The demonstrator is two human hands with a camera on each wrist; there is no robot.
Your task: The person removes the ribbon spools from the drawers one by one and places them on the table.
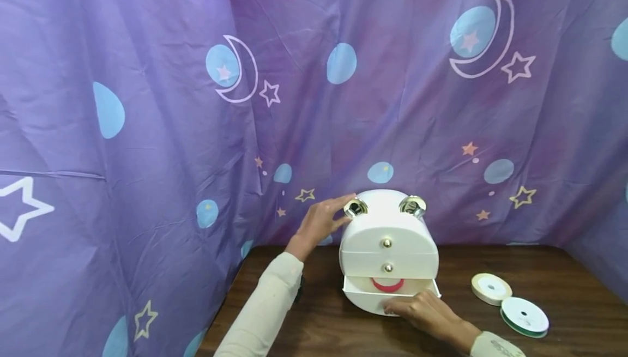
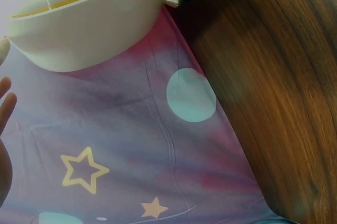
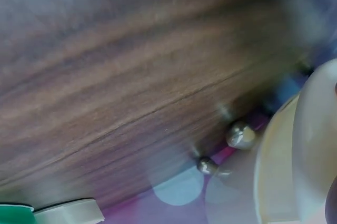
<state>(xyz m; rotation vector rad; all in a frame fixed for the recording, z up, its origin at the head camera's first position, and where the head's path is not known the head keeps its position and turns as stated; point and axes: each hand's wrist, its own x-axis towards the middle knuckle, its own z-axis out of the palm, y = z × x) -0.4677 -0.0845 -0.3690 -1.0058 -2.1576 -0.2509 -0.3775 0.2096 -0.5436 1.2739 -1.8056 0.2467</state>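
A white rounded drawer box (image 1: 348, 265) with two gold ear-like rings (image 1: 413, 205) on top stands on the table. Its lowest drawer (image 1: 365, 302) is pulled out, and a red ring-shaped item (image 1: 388, 287) shows inside. My left hand (image 1: 320, 222) is at the box's upper left, fingers extended beside the left gold ring. In the left wrist view its fingers (image 2: 7, 110) appear at the edge, near the box. My right hand (image 1: 426, 312) grips the drawer's front with curled fingers, which cover the place of its knob. Both upper drawers are closed, each with a gold knob (image 1: 387, 243).
Right of the box lie two ribbon spools on the dark wooden table (image 1: 471, 335), one cream (image 1: 491, 288) and one with green ribbon (image 1: 524, 316). A purple curtain (image 1: 294, 128) with moons and stars hangs close behind. A dark object shows partly behind the left sleeve (image 1: 267, 302).
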